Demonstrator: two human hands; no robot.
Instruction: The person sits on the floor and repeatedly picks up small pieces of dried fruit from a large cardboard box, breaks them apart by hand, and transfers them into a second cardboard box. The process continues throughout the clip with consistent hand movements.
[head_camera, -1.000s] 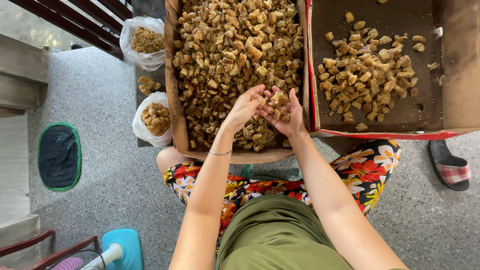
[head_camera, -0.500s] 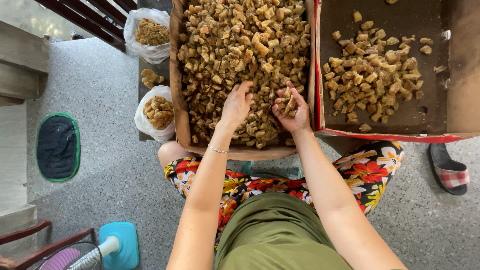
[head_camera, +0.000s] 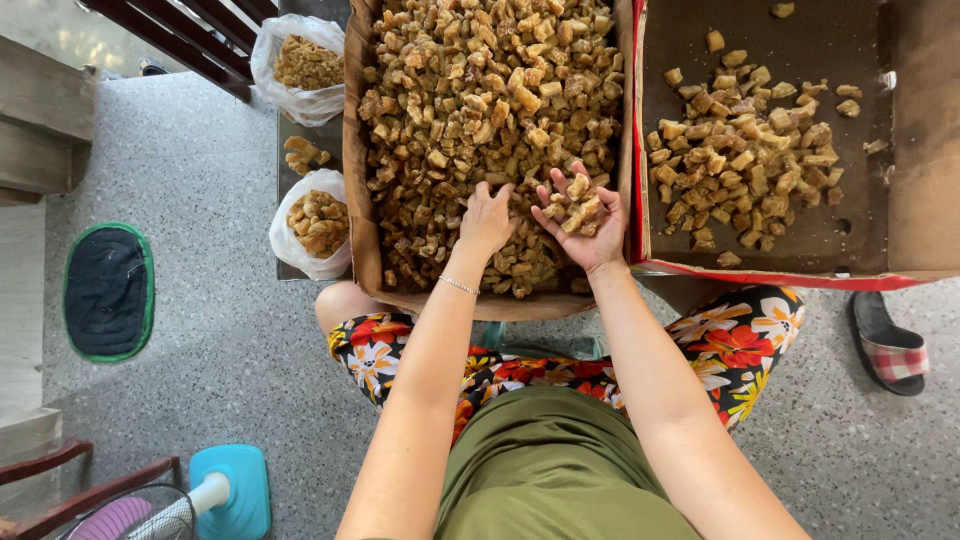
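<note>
Head view. The person sits over two cardboard boxes set side by side. The left box (head_camera: 352, 150) is filled nearly wall to wall with a deep pile of brown chunks (head_camera: 470, 90). The right box (head_camera: 915, 130) holds a much smaller heap (head_camera: 745, 170), with most of its dark floor bare. Judged from these quantities, only a minor share of the pieces lies in the right box and the bulk is left in the left one.

The right hand (head_camera: 580, 215) is turned palm up and cupped, with a small handful of chunks (head_camera: 578, 200) resting in it, fingers loosely curled rather than clenched. It sits over the near right corner of the left box, just beside the dividing wall. The left hand (head_camera: 487, 220) lies palm down, fingers spread, touching the pile. The two hands are close together but not joined.

The chunks are irregular, roughly cube-like, tan to golden brown, with a dry, crusted surface. Two plastic bags (head_camera: 310, 220) with similar pieces stand left of the boxes.
</note>
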